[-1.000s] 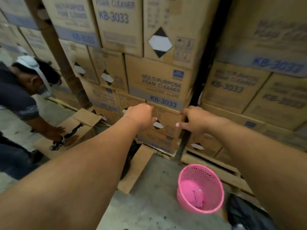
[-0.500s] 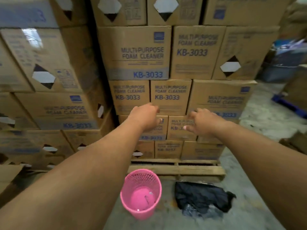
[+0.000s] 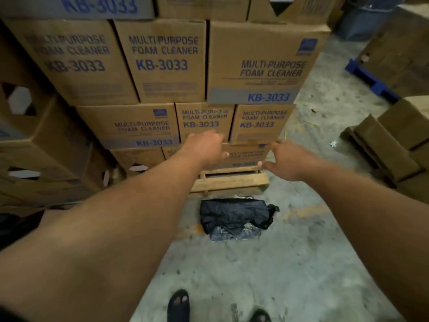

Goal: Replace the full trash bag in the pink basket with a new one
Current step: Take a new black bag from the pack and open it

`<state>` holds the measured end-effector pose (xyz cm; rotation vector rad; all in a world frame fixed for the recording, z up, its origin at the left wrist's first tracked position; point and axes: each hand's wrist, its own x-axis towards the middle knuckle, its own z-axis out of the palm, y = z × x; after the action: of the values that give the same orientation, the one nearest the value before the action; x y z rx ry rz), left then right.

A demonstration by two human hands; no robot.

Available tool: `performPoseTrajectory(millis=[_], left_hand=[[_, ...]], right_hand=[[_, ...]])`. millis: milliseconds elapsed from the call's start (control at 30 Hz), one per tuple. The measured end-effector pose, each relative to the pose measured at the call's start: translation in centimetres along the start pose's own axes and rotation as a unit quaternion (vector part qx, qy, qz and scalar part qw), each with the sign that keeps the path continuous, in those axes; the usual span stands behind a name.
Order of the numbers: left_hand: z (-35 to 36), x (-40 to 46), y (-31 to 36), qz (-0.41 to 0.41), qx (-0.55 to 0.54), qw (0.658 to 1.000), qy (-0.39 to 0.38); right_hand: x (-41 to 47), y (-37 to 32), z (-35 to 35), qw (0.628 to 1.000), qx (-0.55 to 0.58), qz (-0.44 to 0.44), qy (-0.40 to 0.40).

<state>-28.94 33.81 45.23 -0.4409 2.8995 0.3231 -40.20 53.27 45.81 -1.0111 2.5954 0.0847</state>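
A black trash bag (image 3: 234, 216) lies crumpled on the concrete floor, just in front of a wooden pallet (image 3: 228, 182). The pink basket is out of sight, hidden behind my left forearm or outside the frame. My left hand (image 3: 206, 148) is stretched forward above the pallet, fingers curled in and holding nothing. My right hand (image 3: 286, 160) reaches forward beside it, fingers loosely spread and empty. Both hands hang in the air well above the bag.
Stacked cardboard boxes (image 3: 162, 63) marked KB-3033 fill the back and left. Flattened cardboard (image 3: 394, 145) lies at the right, with a blue pallet (image 3: 371, 82) behind it. My sandalled feet (image 3: 178, 305) stand at the bottom edge.
The view has swung to the right: the pink basket has slid out of sight and the black bag now sits in the middle. Both arms stay stretched forward.
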Motion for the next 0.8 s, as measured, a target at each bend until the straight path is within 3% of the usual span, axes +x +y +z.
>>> performPoseTrajectory(millis=[300, 600, 800], left_hand=[[15.2, 6.2, 2.5, -0.088, -0.033, 0.992, -0.085], [45.5, 14.2, -0.6, -0.054, -0.083, 0.986, -0.131], [64.5, 23.0, -4.5, -0.048, -0.097, 0.991, -0.082]], right_hand=[[8.3, 10.3, 12.5, 0.995, 0.002, -0.071, -0.073], [18.1, 18.8, 40.7, 0.994, 0.047, -0.074, -0.068], [28.7, 20.0, 58.4, 0.993, 0.050, -0.096, -0.055]])
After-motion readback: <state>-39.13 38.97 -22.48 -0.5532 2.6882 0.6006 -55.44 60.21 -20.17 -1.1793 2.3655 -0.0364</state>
